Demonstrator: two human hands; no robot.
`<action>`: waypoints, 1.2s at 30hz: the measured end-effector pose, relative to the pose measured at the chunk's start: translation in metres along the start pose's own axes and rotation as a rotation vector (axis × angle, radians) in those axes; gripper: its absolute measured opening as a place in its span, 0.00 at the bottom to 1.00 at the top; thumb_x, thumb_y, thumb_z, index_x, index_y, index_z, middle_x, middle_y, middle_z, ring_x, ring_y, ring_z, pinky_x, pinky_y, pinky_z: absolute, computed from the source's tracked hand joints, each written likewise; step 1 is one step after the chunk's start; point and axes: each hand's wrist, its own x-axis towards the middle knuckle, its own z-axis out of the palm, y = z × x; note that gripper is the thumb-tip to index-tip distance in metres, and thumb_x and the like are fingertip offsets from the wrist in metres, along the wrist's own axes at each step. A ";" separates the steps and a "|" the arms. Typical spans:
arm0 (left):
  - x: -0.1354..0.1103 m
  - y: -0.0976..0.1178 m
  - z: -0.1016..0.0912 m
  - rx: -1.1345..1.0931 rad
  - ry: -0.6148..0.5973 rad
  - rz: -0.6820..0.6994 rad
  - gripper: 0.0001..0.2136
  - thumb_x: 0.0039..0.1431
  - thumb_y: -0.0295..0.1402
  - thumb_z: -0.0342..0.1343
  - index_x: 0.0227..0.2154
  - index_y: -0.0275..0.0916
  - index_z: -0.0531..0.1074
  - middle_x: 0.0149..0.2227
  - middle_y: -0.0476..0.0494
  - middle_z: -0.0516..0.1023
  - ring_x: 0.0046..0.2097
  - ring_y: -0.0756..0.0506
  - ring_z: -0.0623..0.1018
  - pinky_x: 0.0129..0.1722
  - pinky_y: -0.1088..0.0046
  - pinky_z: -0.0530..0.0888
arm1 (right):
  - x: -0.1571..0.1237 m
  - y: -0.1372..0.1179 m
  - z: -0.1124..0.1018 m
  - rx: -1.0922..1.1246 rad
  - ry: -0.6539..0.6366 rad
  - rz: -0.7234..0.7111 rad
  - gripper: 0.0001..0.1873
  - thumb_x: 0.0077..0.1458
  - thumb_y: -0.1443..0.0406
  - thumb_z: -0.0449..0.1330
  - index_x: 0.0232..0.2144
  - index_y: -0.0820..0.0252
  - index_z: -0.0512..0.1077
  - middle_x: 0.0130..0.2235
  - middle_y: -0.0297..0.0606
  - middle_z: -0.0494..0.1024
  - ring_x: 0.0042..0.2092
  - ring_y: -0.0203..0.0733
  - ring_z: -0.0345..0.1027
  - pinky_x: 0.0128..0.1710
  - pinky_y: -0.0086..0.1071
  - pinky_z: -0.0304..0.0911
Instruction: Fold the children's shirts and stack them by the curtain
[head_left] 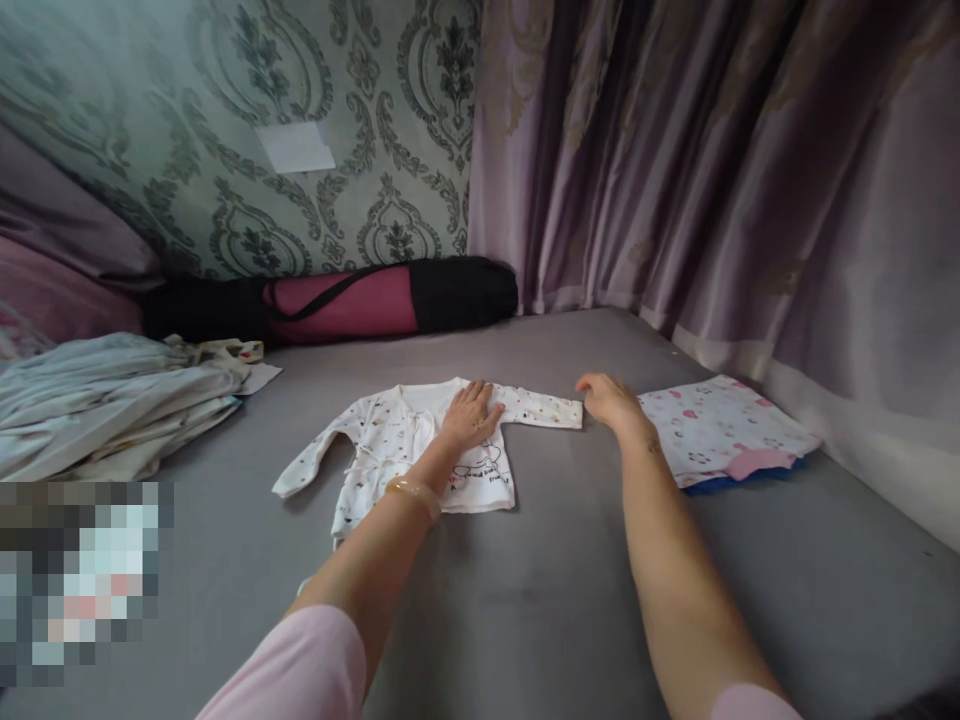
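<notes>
A small white baby shirt [390,440] with a scattered print, ties at the front and a drawing near the hem lies spread on the grey bed sheet [517,620]. My left hand [471,415] rests flat on its upper chest, fingers stretched out; the forearm covers part of the lower front. One sleeve reaches out to the left, slightly bent, and the other lies straight toward the right. Just past that right cuff is my right hand [611,400], its fingers loosely curved and holding nothing that I can see.
Folded clothes [727,430] with a pink print, blue at the edge, lie at the right. A pile of pale cloth [112,400] lies at the left. A black and magenta long bag [345,305] lies along the wall. Purple curtains [600,150] hang at the right.
</notes>
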 end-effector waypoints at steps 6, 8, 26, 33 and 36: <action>-0.001 0.002 -0.005 0.016 -0.007 0.007 0.26 0.66 0.42 0.40 0.62 0.31 0.57 0.65 0.31 0.57 0.66 0.38 0.57 0.64 0.60 0.53 | 0.011 -0.003 0.021 0.066 -0.027 0.124 0.15 0.56 0.60 0.56 0.43 0.59 0.75 0.50 0.50 0.74 0.51 0.50 0.68 0.44 0.35 0.61; -0.001 0.003 -0.005 0.040 -0.013 0.015 0.25 0.67 0.42 0.40 0.63 0.35 0.57 0.65 0.33 0.57 0.66 0.38 0.57 0.64 0.59 0.54 | 0.014 -0.003 0.025 0.094 -0.003 0.121 0.12 0.52 0.62 0.58 0.39 0.59 0.76 0.46 0.48 0.76 0.49 0.48 0.70 0.43 0.33 0.61; 0.000 0.005 0.000 0.152 -0.050 -0.017 0.29 0.66 0.49 0.36 0.64 0.37 0.54 0.67 0.35 0.53 0.67 0.37 0.53 0.64 0.58 0.52 | 0.009 -0.013 0.048 0.083 0.200 0.129 0.24 0.59 0.77 0.41 0.52 0.60 0.66 0.50 0.48 0.72 0.49 0.47 0.69 0.46 0.38 0.61; 0.002 0.004 0.005 0.153 -0.044 -0.006 0.30 0.66 0.49 0.36 0.64 0.37 0.54 0.66 0.34 0.54 0.67 0.36 0.53 0.64 0.57 0.52 | 0.005 -0.015 0.058 -0.135 0.286 0.095 0.19 0.60 0.74 0.44 0.46 0.65 0.72 0.49 0.55 0.71 0.49 0.52 0.67 0.46 0.40 0.60; 0.002 0.005 0.006 0.150 -0.044 -0.013 0.30 0.66 0.49 0.36 0.64 0.36 0.55 0.66 0.34 0.54 0.67 0.36 0.53 0.64 0.57 0.52 | 0.008 -0.014 0.056 -0.180 0.320 0.079 0.18 0.58 0.73 0.48 0.45 0.67 0.73 0.49 0.58 0.71 0.51 0.56 0.65 0.48 0.45 0.58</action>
